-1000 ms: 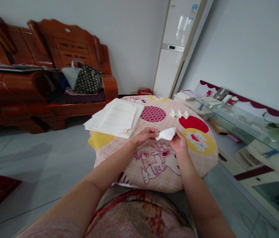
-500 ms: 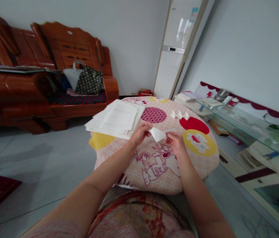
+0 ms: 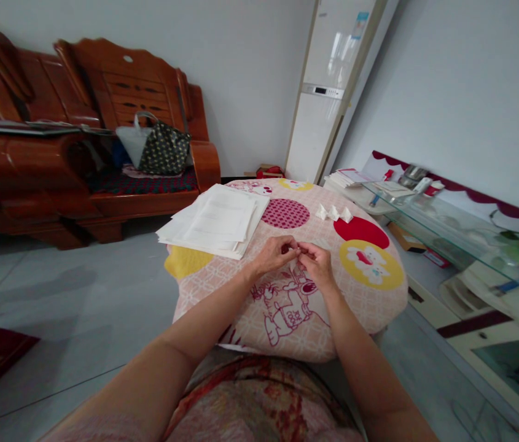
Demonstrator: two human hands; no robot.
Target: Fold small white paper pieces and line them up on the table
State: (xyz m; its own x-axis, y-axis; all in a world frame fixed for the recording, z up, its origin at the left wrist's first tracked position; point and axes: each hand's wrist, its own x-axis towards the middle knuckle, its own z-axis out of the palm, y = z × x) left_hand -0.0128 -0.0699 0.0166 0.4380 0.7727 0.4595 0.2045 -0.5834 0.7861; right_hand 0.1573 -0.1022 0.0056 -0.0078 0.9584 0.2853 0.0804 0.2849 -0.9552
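Observation:
Above the middle of the round table, my left hand [image 3: 278, 254] and my right hand [image 3: 317, 261] meet with their fingertips together. Both are closed around a small folded piece of white paper, now almost wholly hidden by the fingers. Beyond my right hand, several small pointed folded paper pieces [image 3: 333, 213] stand in a row on the tablecloth [image 3: 236, 301]. To the left of my hands lies a loose stack of white paper sheets [image 3: 217, 218], its edges uneven.
A glass-topped cabinet [image 3: 462, 227] with bowls and small items runs along the right. A wooden bench [image 3: 139, 80] holding a patterned bag [image 3: 166, 149] stands back left. A tall white air conditioner [image 3: 319, 116] is in the corner.
My hands have come together, the right moving left and the left slightly right. The folded paper, held stretched between them before, is now covered by fingers.

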